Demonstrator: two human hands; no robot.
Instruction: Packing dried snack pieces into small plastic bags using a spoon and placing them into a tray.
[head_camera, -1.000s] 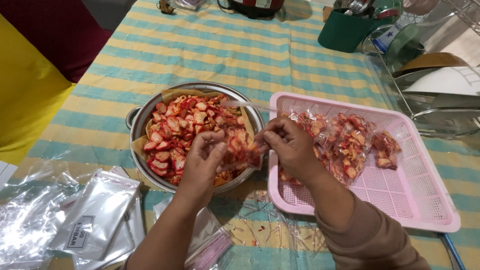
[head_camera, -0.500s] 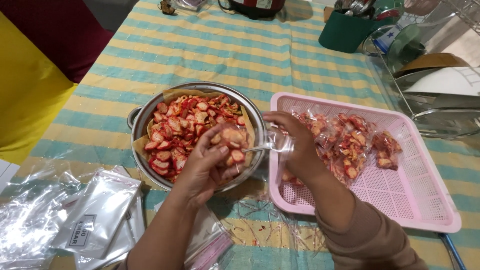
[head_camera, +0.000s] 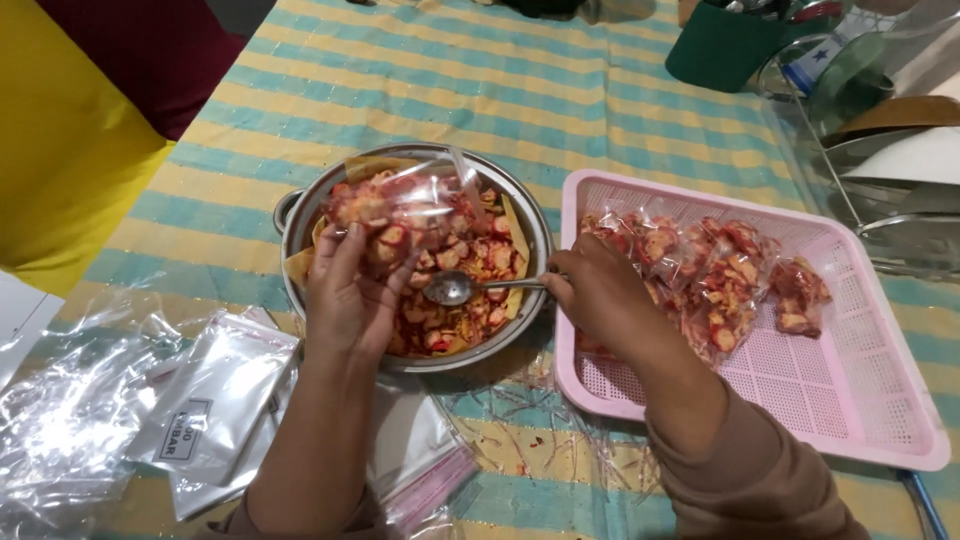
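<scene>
Head view hides my left hand's (head_camera: 350, 300) grip on the bag (head_camera: 405, 210); my right hand (head_camera: 600, 295) pinches the spoon (head_camera: 470, 288), bowl pointing left.

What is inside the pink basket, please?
The pink basket holds several filled clear bags of red chips, piled at its far left. The right hand covers some of them.

1. The left hand (head_camera: 350, 300), holding a filled clear bag (head_camera: 400, 210), is blocking the near-left half of the metal bowl (head_camera: 300, 215).
2. The right hand (head_camera: 600, 295), holding a spoon (head_camera: 455, 288), is bridging the gap between the bowl and the pink tray (head_camera: 880, 440).
3. Striped tablecloth (head_camera: 400, 80) is lying open toward the table's far edge.
4. Empty plastic bags (head_camera: 200, 400) are crowding the near-left corner.
5. The tray's right half is staying free of packets (head_camera: 700, 270).
</scene>
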